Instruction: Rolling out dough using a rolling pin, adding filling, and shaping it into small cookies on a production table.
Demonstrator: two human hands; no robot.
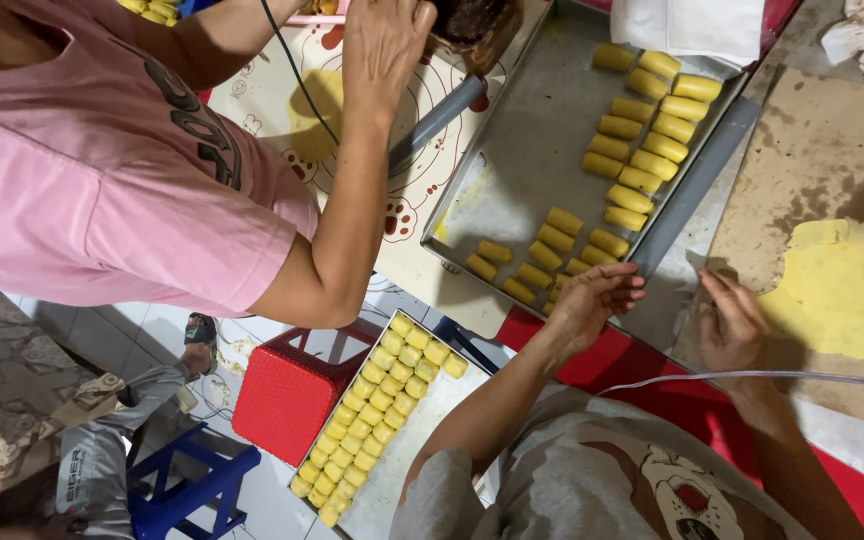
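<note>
Left hand [597, 298] sits at the near edge of the metal baking tray [532, 180], fingers loosely curled over the nearest yellow dough rolls [552, 262]; can't tell if it actually pinches one. Right hand [732, 325] rests just beside the tray's right rim on the table, fingers bent and relaxed, gripping nothing visible. Tray is flat, dull grey, shallow-rimmed. The rolls are short, smooth, log-shaped: roughly ten in a slanted cluster near the left hand, about a dozen more in two rows toward the far corner. Right of the tray: a brown board [832, 170] with one thin, ragged sheet of yellow dough [837, 285] on it. A second tray [392, 440] lower down, on the floor side, holds small squarish yellow pieces packed in three rows, too many to count reliably. Next to it one red plastic stool [287, 395] with a textured top, and one blue stool [187, 490]. Another person in a pink shirt [102, 170] reaches a hand [387, 40] over a printed cream mat [292, 100]. Folded white cloth [692, 25] at the tray's far end.
</note>
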